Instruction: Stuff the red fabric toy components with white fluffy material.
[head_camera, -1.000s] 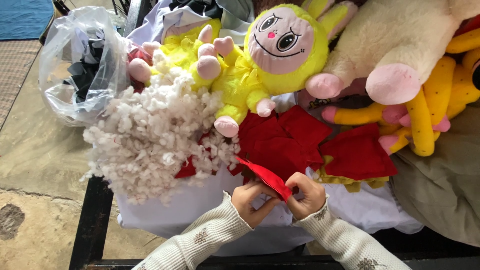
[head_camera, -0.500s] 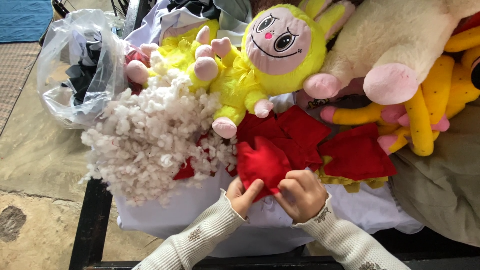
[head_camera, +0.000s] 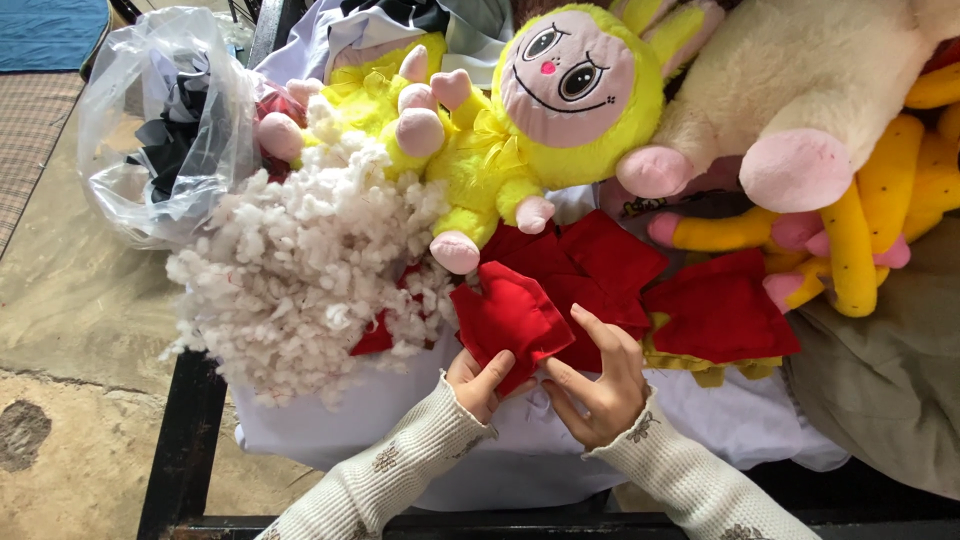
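Head view, looking straight down: I've got a small red fabric piece (head_camera: 507, 318) dead centre, bright felt-like cloth, puffy, roughly squarish with a notched upper edge. It sits just above both hands, its lower edge touching them, over a white cloth (head_camera: 520, 450) that covers the table. My left hand (head_camera: 481, 381) is at the piece's lower left corner, fingers curled, a finger laid up against the red underside and the thumb tucked beneath, so it's pinching that corner lightly. My right hand (head_camera: 598, 385) is half open at the lower right, palm up toward the camera, index finger stretched along the right edge of the piece and the other fingers loosely bent; it touches the edge, though I can't tell whether it truly grips. Both wrists wear cream knitted sleeves (head_camera: 400, 475). Just behind the piece lie more red fabric pieces (head_camera: 600, 265), flat and overlapping, another one (head_camera: 718, 310) off to the right. Left of the hands, a heap of white stuffing (head_camera: 300, 270) spreads across the cloth. Above that, a yellow plush doll (head_camera: 560, 100) lies face up, with a cream plush toy (head_camera: 800, 90) beside it and a clear plastic bag (head_camera: 160, 120) at far left.
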